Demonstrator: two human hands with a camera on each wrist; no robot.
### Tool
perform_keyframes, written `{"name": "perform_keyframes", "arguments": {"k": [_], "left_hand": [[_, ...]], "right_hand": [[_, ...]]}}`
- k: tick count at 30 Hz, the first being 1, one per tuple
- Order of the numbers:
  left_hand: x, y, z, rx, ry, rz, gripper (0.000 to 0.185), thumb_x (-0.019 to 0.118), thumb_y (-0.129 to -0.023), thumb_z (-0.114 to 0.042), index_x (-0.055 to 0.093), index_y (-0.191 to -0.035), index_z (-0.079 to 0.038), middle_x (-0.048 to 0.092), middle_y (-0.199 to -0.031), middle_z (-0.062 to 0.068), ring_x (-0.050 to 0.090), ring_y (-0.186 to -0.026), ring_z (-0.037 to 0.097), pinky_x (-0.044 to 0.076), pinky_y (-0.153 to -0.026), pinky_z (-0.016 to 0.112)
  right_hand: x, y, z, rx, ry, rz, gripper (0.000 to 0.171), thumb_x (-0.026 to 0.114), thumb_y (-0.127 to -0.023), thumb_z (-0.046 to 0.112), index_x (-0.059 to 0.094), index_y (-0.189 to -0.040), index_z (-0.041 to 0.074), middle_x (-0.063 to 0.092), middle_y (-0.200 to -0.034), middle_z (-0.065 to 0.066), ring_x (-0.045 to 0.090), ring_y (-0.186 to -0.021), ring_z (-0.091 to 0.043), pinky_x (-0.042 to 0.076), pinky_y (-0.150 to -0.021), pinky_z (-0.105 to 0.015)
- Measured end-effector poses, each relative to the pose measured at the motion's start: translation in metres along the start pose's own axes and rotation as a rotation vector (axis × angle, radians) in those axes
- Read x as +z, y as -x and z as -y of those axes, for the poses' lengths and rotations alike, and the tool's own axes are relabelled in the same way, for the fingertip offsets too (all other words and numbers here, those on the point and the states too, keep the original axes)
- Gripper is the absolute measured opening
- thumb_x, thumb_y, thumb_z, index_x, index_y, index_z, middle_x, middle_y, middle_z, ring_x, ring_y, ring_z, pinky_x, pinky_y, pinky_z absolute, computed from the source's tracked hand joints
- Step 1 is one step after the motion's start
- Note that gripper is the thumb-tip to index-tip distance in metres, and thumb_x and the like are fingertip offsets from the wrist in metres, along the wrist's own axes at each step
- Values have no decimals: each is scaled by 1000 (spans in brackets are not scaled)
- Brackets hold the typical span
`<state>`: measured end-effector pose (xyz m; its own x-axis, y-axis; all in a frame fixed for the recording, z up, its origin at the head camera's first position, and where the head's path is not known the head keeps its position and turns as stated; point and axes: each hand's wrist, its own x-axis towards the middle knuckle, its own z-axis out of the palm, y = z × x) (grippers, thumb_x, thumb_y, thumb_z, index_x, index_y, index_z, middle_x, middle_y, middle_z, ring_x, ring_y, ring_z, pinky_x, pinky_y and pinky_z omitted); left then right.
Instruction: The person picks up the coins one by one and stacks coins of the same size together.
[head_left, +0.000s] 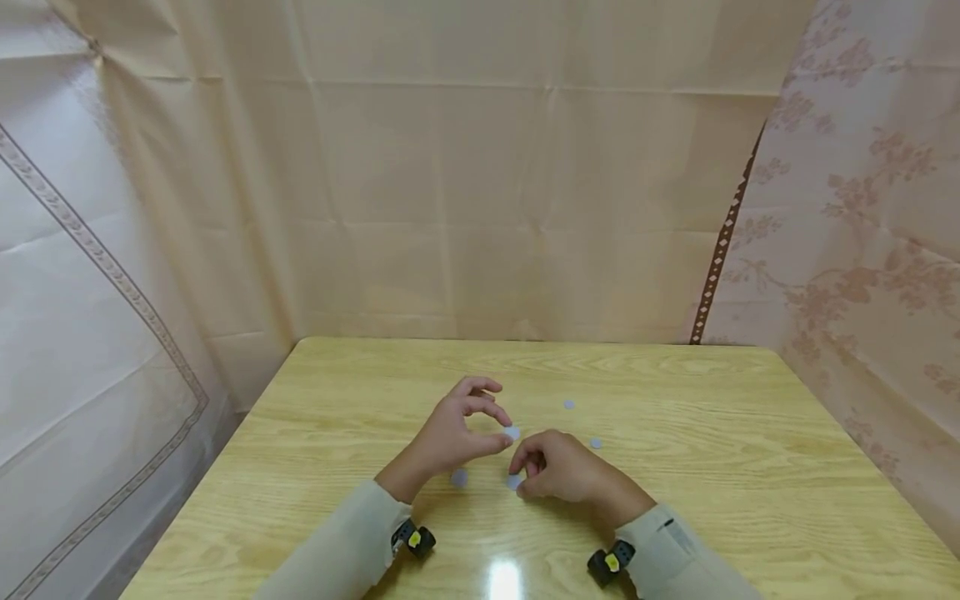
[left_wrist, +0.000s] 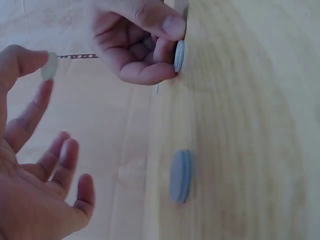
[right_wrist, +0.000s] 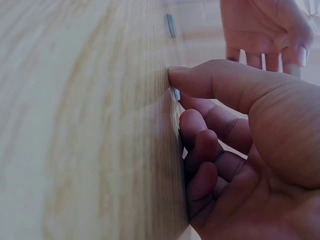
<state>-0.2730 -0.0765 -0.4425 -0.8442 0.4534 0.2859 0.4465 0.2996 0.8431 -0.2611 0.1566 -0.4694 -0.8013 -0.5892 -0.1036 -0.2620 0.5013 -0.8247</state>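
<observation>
My left hand [head_left: 459, 427] is raised over the table and pinches a thin pale disc [head_left: 512, 432] between thumb and index fingertip, its other fingers spread. Lower and to the right, my right hand [head_left: 567, 468] has thumb and index finger on the edges of another pale disc [head_left: 514, 482] at the tabletop, its remaining fingers curled. In the left wrist view this disc [left_wrist: 179, 56] looks layered, like thin discs stacked together. A similar layered grey-blue disc [left_wrist: 181, 176] lies on the table near the left wrist.
Two more small pale discs lie beyond the right hand, a farther disc [head_left: 569, 404] and a nearer disc [head_left: 596, 443]. The wood-grain table [head_left: 337, 433] meets a beige curtain [head_left: 487, 208] at the back. Patterned cloth hangs on both sides.
</observation>
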Motion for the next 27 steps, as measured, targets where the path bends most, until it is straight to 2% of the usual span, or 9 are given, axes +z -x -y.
{"name": "perform_keyframes", "arguments": {"k": [5,9,17,27], "left_hand": [[5,3,7,-43,-80,56,11,87,-82,-27,78,-88,-27,55,-143,2,51,-131,27,43,-108,59],[7,5,11,-77,-107,107,10,87,-82,-30,79,-86,-27,56,-141,10,51,-131,29,43,-109,59],[12,11,13,-153,-166,185,8,84,-81,-26,78,-84,-30,60,-135,5,52,-126,26,43,-107,54],[14,11,13,-175,-210,231,9,85,-77,-22,79,-80,-28,65,-128,2,57,-120,21,44,-106,52]], "right_hand": [[0,-1,0,-8,9,-5,15,82,-87,13,74,-99,11,60,-71,0,48,-59,-9,39,-52,-22],[0,0,0,-21,29,-18,17,84,-85,14,74,-98,11,59,-70,1,49,-60,-8,40,-54,-21],[0,-1,0,-18,14,-17,17,85,-84,14,73,-96,14,59,-71,2,49,-60,-8,40,-53,-21],[1,0,0,-4,13,-11,15,85,-85,15,74,-96,16,61,-74,1,49,-61,-9,40,-53,-21]]}}
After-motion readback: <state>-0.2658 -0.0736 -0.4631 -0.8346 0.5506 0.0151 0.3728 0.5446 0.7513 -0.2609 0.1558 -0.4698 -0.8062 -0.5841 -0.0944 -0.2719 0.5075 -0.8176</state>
